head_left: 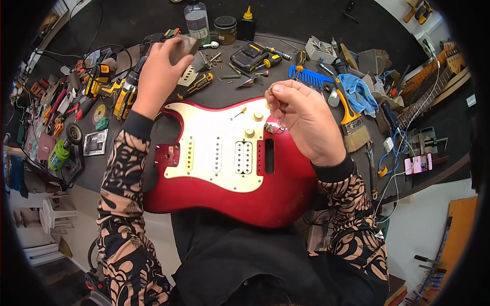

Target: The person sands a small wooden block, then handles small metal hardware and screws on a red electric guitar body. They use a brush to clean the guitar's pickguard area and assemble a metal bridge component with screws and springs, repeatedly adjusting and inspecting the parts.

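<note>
A red electric guitar body (224, 203) lies in front of me with its cream pickguard (204, 127) face up. The pickguard carries pickups and cream knobs. Beyond its upper left edge, my left hand (159, 71) is closed around a small greyish block (185, 49), partly hidden by the fingers. Over the upper right of the body, my right hand (309, 115) pinches thumb against forefinger on something too small to name. Just below those fingers, a small metal part with thin wires (273, 127) sits at the pickguard's edge.
Left of the guitar are a yellow drill (125, 99) and many tools. Behind it stand a clear bottle (197, 23), a jar (225, 29) and a black battery pack (249, 55). At right lie a paintbrush (352, 120), blue cloth (358, 93), a phone (418, 164) and a guitar neck (426, 94).
</note>
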`<state>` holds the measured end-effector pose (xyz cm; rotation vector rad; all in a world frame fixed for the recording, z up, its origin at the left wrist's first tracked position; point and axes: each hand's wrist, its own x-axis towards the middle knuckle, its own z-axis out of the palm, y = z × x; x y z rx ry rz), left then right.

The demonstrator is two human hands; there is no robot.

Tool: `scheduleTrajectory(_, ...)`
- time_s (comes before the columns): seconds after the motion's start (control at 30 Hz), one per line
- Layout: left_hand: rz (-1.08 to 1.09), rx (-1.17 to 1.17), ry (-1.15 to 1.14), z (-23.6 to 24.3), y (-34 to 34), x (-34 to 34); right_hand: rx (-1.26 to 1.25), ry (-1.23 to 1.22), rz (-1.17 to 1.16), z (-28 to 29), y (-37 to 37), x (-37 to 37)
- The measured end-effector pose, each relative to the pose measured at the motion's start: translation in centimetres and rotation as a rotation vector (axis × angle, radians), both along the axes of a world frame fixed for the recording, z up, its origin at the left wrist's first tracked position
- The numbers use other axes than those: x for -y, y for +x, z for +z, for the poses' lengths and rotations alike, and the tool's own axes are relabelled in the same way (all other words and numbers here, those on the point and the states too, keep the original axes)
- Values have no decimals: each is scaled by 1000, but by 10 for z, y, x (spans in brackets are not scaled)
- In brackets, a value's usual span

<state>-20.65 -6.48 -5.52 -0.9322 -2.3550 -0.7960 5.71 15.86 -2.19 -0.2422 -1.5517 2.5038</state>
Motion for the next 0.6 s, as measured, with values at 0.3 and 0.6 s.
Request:
scheduleTrajectory(0.3,-245,-18,30,18,64,-10,26,142,-46,-6,-10,15)
scheduleTrajectory(0.6,-620,1067,535,39,153,11,5,194,27,0,-14,52)
